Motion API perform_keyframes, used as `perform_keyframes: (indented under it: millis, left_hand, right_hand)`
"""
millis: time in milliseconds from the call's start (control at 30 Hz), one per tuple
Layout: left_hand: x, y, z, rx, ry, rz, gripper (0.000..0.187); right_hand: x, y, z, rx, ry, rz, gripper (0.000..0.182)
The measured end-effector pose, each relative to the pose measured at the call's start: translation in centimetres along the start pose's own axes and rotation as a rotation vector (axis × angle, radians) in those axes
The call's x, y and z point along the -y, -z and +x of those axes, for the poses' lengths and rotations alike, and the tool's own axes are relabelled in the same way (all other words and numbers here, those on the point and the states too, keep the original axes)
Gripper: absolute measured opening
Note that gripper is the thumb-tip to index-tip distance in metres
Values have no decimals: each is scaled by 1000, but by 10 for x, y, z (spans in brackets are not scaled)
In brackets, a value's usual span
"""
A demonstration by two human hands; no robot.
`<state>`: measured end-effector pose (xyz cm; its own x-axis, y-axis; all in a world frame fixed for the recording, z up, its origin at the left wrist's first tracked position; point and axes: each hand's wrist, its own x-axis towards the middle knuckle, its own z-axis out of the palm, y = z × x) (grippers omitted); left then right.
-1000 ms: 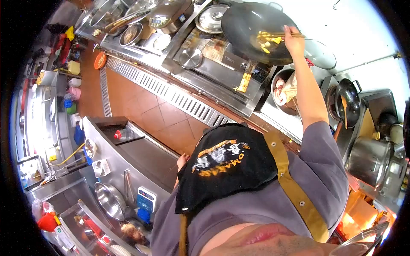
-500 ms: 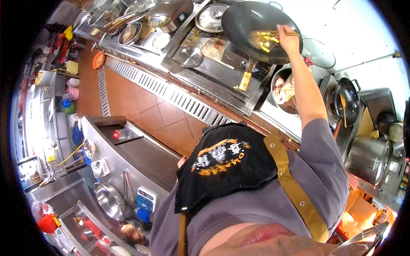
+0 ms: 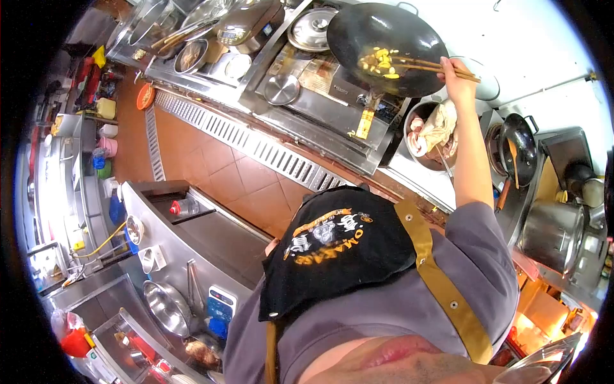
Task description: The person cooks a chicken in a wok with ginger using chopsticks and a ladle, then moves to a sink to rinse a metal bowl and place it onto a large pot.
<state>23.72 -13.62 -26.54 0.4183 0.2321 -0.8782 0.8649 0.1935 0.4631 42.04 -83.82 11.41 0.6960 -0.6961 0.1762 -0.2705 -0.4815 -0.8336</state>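
Observation:
My right hand (image 3: 455, 75) grips long wooden chopsticks (image 3: 416, 63) over the near right rim of a large black wok (image 3: 350, 35). Their tips reach into yellow pieces of food (image 3: 382, 59) and some brown bits at the bottom of the wok. Only a sliver of my left hand (image 3: 271, 246) shows beside the black apron (image 3: 339, 253), by the edge of the steel counter; its fingers are mostly hidden.
A pot of pale, meat-like pieces and a cloth (image 3: 440, 125) stands below my right forearm. To its right sits a smaller wok (image 3: 526, 157) with a wooden spatula. A lidded pot (image 3: 310, 32) and small pan (image 3: 281, 89) flank the big wok. A steel counter (image 3: 211, 240) is at my left.
My right hand has moved right and slightly down, drawing the chopsticks along. The yellow pieces now lie more bunched together, further left in the wok.

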Motion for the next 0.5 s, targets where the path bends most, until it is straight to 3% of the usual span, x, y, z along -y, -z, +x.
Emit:
perform_keyframes:
  millis: [100,233,267,300,333,367,433,467,500]
  left_hand:
    - [0,0,2,-3,6,12,27]
    - [-9,-5,6,-23,43,-69,27]
    - [-15,-10,6,-49,59,-125,26]
    - [-23,-18,0,-83,67,-146,26]
    - [-39,-24,-30,-28,-192,207,26]
    - [-45,-26,-37,-34,-189,201,26]
    - [-48,-25,-42,28,-504,770,28]
    - [-40,-25,-37,60,-394,457,32]
    - [-33,-26,-32,59,-395,455,32]
  right_hand:
    - [-3,5,-7,178,18,-9,31]
    - [-58,-16,17,91,182,-123,33]
    - [-68,-11,26,56,31,-103,37]
    - [-61,7,25,36,18,-86,38]
    - [-38,26,15,7,-69,-68,36]
    - [-25,38,10,-21,-158,-52,35]
    - [-43,36,18,-39,-142,-25,33]
    - [-61,33,22,-67,-131,4,31]
    - [-96,15,32,-51,20,-35,30]
